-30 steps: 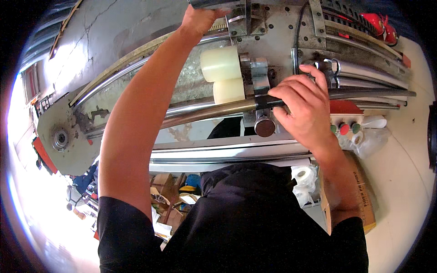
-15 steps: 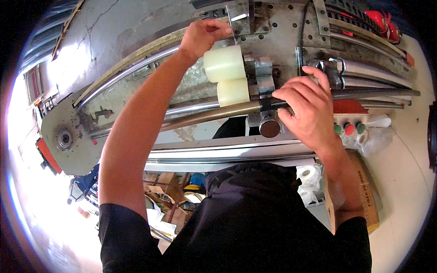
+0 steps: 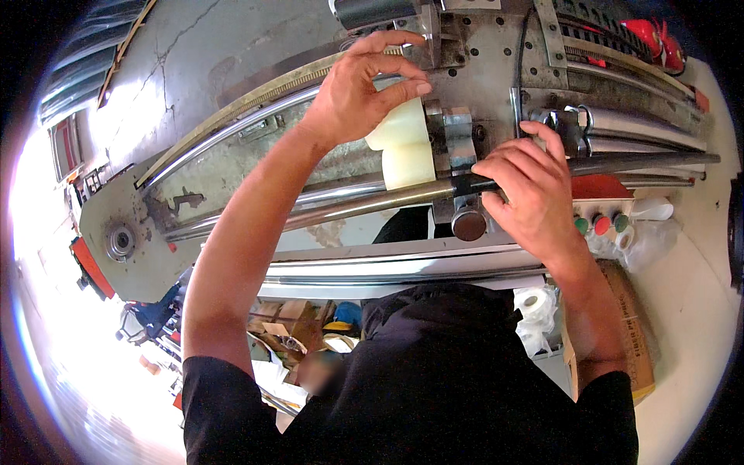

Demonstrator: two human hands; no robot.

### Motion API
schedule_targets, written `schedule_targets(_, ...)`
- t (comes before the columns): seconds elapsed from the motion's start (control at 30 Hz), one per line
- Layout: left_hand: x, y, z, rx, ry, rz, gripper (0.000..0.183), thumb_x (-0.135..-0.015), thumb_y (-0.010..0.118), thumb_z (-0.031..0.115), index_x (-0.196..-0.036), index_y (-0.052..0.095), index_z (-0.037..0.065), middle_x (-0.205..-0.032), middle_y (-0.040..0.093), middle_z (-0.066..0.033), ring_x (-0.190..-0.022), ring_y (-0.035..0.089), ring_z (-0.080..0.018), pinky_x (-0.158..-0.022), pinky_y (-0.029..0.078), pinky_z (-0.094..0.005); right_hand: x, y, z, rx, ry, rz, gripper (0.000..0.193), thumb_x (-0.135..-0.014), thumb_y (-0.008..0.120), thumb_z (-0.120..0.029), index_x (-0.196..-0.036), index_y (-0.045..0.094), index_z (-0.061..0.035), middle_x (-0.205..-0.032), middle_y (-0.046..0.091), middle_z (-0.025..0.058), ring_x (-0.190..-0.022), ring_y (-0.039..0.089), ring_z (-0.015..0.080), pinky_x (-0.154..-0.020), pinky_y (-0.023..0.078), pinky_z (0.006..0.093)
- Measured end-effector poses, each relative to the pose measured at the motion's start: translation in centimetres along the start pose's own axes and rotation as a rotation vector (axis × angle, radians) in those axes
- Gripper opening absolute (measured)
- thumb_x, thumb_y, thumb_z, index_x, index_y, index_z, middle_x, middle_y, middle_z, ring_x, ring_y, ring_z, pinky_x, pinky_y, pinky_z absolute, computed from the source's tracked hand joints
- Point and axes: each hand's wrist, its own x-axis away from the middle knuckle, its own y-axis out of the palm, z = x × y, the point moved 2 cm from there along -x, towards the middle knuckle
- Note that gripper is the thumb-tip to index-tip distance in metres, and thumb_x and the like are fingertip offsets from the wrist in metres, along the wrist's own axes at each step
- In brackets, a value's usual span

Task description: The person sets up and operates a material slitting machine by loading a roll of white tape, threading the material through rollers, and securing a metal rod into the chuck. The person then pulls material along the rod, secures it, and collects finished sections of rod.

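Note:
My left hand (image 3: 350, 99) is raised over the machine bed, thumb and fingers apart, with nothing visible between them. Below its fingertips are two pale yellow-white rollers (image 3: 408, 164); the hand partly covers the upper one. A long rod (image 3: 372, 201), brownish metal on the left, runs crosswise in front of the rollers and joins a black length (image 3: 620, 163) on the right. My right hand (image 3: 533, 200) grips this black length, fingers curled over the top and thumb below. Just left of that hand stands a metal clamp block (image 3: 457, 139) with a round dark knob (image 3: 468, 223) beneath.
A perforated metal plate (image 3: 488, 46) lies beyond my hands, with a black cable (image 3: 521, 46) across it. To the right are chrome cylinders (image 3: 635, 124) and a box with red and green buttons (image 3: 601, 225). Cardboard (image 3: 620, 310) stands near my right elbow.
My left hand's fingers have spread from a near-pinched pose beside a clear sheet edge. The whole view has shifted slightly, and my right hand stays on the black length.

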Motion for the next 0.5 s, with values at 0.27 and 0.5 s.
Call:
schedule_targets(0.27, 0.8, -0.7, -4.7, 0.296, -0.499, -0.236, 0.021, -0.101, 0.078, 0.025, -0.109, 0.080, 0.006, -0.114, 0.080, -0.0078, -0.107, 0.071, -0.0134, -0.096, 0.056, -0.0325, 0.1, -0.1, -0.2, -0.002, 0.012, -0.040, 0.022, -0.071, 0.075, -0.004, -0.092, 0.073, -0.0111, -0.092, 0.074, 0.0029, -0.098, 0.070, 0.0212, -0.115, 0.043, 0.0498)
schedule_targets(0.5, 1.2, -1.8, -3.7, 0.148, -0.438, -0.236, 0.020, -0.099, 0.078, 0.019, -0.112, 0.081, 0.005, -0.105, 0.082, -0.0079, -0.096, 0.074, -0.0126, -0.091, 0.059, -0.0332, 0.1, -0.2, -0.5, -0.020, 0.028, -0.017, 0.024, -0.068, 0.077, 0.000, -0.090, 0.074, -0.0086, -0.090, 0.075, 0.0048, -0.096, 0.072, 0.0231, -0.115, 0.044, 0.0510)
